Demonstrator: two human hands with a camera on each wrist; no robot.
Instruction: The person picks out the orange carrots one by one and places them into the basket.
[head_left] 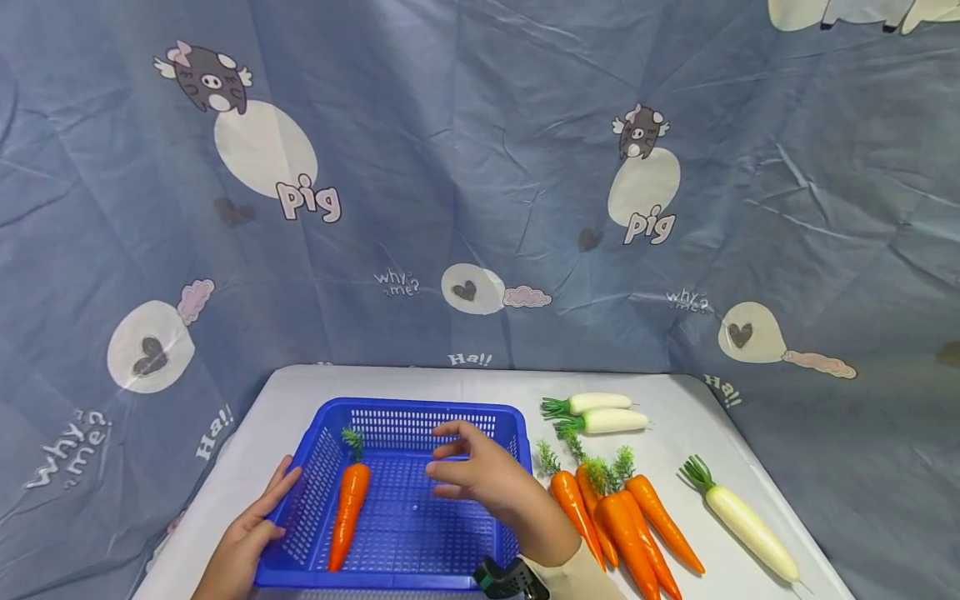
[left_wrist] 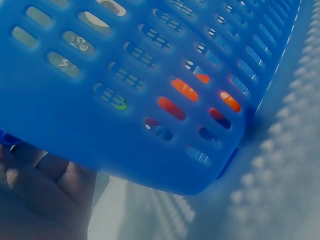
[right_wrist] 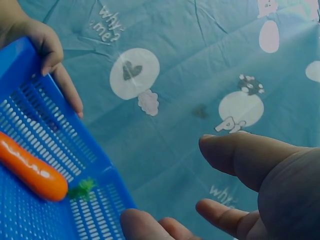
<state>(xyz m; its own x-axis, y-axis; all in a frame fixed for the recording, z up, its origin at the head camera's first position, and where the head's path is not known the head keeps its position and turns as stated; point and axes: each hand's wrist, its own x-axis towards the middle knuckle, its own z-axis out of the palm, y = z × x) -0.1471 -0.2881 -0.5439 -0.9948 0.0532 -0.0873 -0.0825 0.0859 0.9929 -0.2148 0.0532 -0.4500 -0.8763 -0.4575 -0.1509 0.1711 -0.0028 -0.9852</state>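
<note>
A blue plastic basket stands on the white table, with one orange carrot lying lengthwise along its left side. My left hand grips the basket's left rim, thumb on the inner side and fingers outside, as the right wrist view also shows. Over the basket's right half hovers my right hand, fingers apart and loosely bent, nothing between them. Through slots in the basket wall, bits of the orange carrot show in the left wrist view.
Right of the basket lies a bunch of several carrots with green tops. Two white radishes lie behind them, and a longer white radish lies near the table's right edge. A blue printed cloth hangs around the table.
</note>
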